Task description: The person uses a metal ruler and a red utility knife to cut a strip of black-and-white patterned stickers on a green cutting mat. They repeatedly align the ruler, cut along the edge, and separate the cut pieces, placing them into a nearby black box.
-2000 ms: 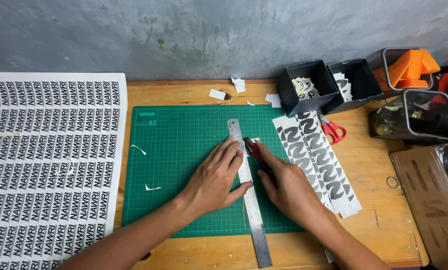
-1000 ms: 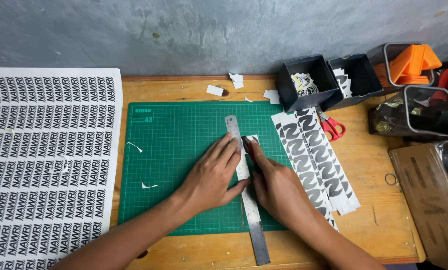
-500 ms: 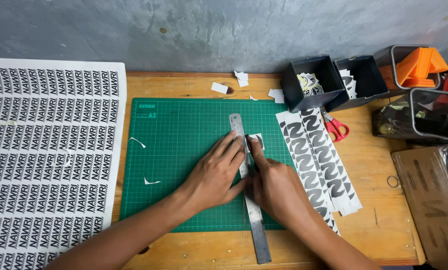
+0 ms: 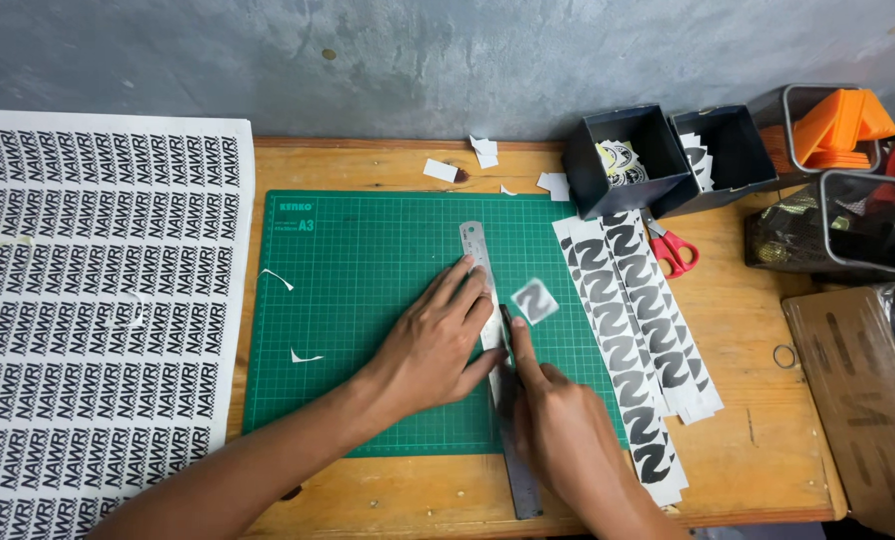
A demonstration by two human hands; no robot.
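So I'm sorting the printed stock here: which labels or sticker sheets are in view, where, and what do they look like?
Large sticker sheet: left of the mat, white, rows of black lettering.
Sticker strips: right of the mat, long, white with black curvy marks.
Cut sticker: on the mat by the ruler, small, white and black.
Round stickers: in the dark box, yellowish.

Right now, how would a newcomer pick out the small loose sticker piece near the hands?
Find the green cutting mat in the middle of the wooden table. Just right of the steel ruler, above the right hand, lies one small square sticker. Unlike the long strips beside the mat, it is single and tilted.
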